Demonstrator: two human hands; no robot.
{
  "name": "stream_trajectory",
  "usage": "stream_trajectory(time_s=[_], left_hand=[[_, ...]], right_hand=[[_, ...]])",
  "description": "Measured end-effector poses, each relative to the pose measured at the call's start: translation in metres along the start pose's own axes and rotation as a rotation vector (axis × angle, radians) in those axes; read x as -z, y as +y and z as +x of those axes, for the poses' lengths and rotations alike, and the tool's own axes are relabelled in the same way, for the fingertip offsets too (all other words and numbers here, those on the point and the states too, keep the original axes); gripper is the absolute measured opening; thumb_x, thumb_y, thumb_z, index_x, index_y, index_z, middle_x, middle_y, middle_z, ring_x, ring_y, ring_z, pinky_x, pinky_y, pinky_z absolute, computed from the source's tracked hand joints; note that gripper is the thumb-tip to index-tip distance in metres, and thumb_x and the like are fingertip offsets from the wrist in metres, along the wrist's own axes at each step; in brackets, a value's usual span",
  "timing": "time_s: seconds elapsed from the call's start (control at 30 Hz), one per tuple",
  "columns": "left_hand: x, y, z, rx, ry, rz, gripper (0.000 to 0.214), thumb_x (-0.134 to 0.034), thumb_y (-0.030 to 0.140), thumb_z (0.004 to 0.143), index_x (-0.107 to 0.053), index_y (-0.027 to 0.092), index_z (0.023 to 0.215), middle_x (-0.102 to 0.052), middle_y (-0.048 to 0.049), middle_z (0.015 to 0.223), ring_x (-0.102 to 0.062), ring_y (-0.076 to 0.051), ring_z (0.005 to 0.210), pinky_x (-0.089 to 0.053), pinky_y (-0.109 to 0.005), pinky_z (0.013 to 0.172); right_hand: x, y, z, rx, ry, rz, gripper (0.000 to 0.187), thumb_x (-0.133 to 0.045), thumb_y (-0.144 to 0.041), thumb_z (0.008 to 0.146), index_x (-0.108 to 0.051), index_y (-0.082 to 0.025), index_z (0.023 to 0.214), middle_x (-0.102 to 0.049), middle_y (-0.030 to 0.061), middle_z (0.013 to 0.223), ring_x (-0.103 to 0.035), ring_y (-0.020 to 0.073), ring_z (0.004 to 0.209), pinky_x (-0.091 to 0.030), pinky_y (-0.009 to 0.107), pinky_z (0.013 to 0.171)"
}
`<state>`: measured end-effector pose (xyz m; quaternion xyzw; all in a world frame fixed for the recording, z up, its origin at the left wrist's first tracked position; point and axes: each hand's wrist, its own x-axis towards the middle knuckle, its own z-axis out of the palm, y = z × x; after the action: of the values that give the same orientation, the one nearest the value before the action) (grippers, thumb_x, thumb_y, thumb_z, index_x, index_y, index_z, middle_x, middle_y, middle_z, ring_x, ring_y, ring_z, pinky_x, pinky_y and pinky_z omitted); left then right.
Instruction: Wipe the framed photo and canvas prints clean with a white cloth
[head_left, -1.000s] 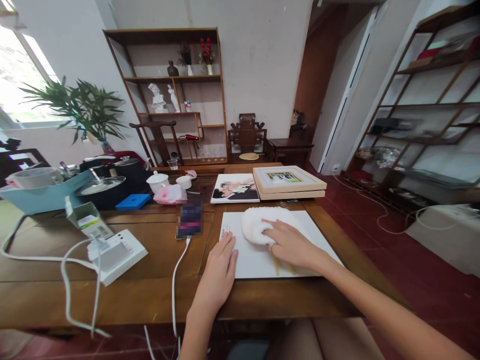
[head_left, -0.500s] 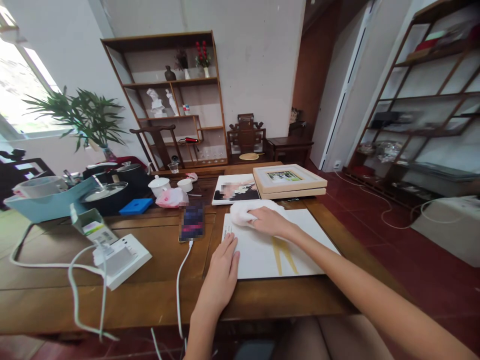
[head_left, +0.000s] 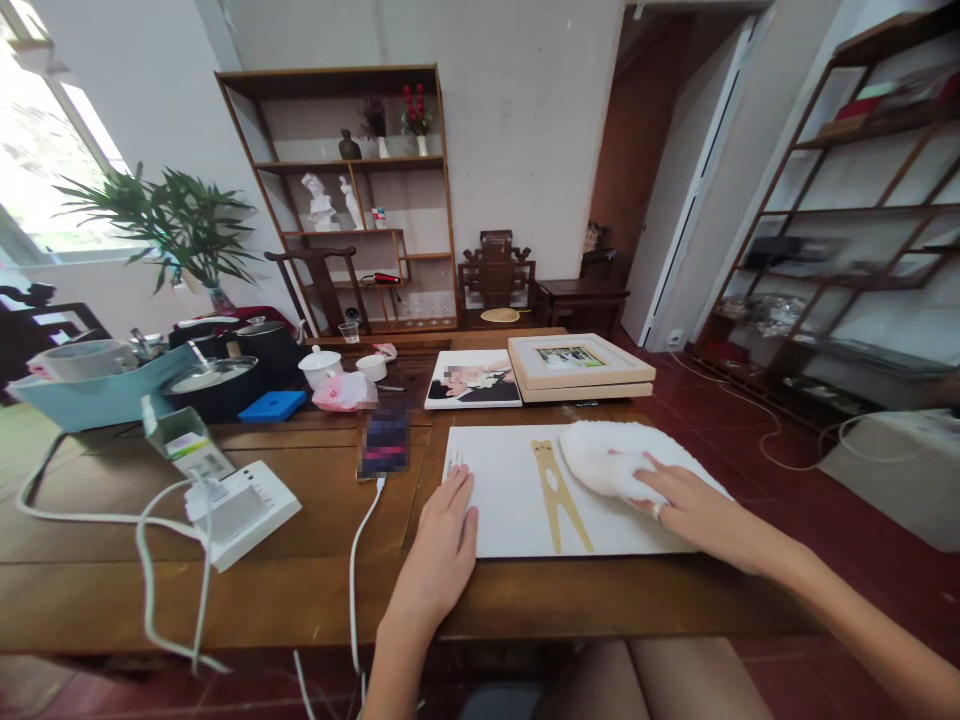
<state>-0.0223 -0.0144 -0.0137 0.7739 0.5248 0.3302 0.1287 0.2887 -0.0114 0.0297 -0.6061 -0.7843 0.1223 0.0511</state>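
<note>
A white board [head_left: 510, 500] with a gold stand shape [head_left: 559, 495] on it lies flat on the wooden table [head_left: 315, 585]. My right hand [head_left: 694, 510] presses a white cloth [head_left: 607, 460] onto the board's right part, fingers closed on the cloth. My left hand [head_left: 442, 545] lies flat with fingers stretched out on the board's left edge, holding it down.
Behind the board lie a photo print [head_left: 472, 378] and stacked wooden frames [head_left: 577, 365]. A phone [head_left: 382, 440] with a white cable [head_left: 356, 580] sits left of the board. Further left: a white box [head_left: 236, 510], blue tray [head_left: 94, 390], black pots, cups.
My right hand has swept the cloth from the board's top left across to its right side, uncovering the gold stand shape. My left hand has stayed put.
</note>
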Motion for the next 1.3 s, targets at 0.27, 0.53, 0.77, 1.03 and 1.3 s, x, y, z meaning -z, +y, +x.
stream_trajectory(time_s=[0.27,0.53,0.77,1.03,1.3], left_hand=[[0.000,0.003,0.002,0.007,-0.032,0.035,0.042,-0.033,0.025,0.090,-0.043,0.012,0.128,-0.039,-0.0126,0.139,-0.032,-0.022,0.131,-0.027,-0.044,0.108],[0.002,0.003,0.002,0.011,-0.033,0.053,0.041,-0.034,0.025,0.089,-0.044,0.013,0.127,-0.040,-0.0120,0.138,-0.032,-0.022,0.130,-0.028,-0.044,0.108],[0.001,0.002,0.003,-0.008,-0.024,0.058,0.041,-0.034,0.024,0.089,-0.044,0.011,0.127,-0.041,-0.0129,0.137,-0.033,-0.022,0.130,-0.028,-0.044,0.107],[0.000,0.001,0.003,0.003,-0.002,0.029,0.040,-0.036,0.024,0.088,-0.046,0.013,0.126,-0.042,-0.0120,0.137,-0.034,-0.023,0.129,-0.029,-0.043,0.108],[0.000,0.004,0.004,0.017,0.005,0.020,0.040,-0.036,0.024,0.088,-0.048,0.012,0.124,-0.043,-0.0130,0.136,-0.036,-0.023,0.128,-0.029,-0.043,0.107]], right_hand=[[0.007,-0.012,-0.070,0.013,-0.173,0.047,0.040,-0.043,-0.024,0.078,-0.056,-0.035,0.114,-0.028,-0.0075,0.143,-0.020,0.0244,0.132,-0.024,0.042,0.107],[0.012,-0.008,0.031,0.085,-0.009,0.074,0.039,-0.036,-0.033,0.083,-0.056,-0.018,0.113,-0.055,0.0096,0.123,-0.036,0.0301,0.124,-0.034,0.041,0.097],[0.008,-0.023,0.081,0.160,0.099,0.002,0.036,-0.033,-0.020,0.082,-0.057,-0.015,0.109,-0.057,0.0102,0.120,-0.044,0.0315,0.115,-0.029,0.046,0.097],[0.008,-0.032,-0.013,0.243,0.012,-0.102,0.041,-0.037,-0.009,0.071,-0.058,-0.013,0.106,-0.043,0.0137,0.134,-0.025,0.0281,0.130,-0.024,0.047,0.104],[0.004,-0.043,-0.054,0.141,-0.069,-0.052,0.045,-0.041,-0.009,0.068,-0.058,-0.019,0.107,-0.036,0.0078,0.140,-0.023,0.0288,0.131,-0.027,0.049,0.104]])
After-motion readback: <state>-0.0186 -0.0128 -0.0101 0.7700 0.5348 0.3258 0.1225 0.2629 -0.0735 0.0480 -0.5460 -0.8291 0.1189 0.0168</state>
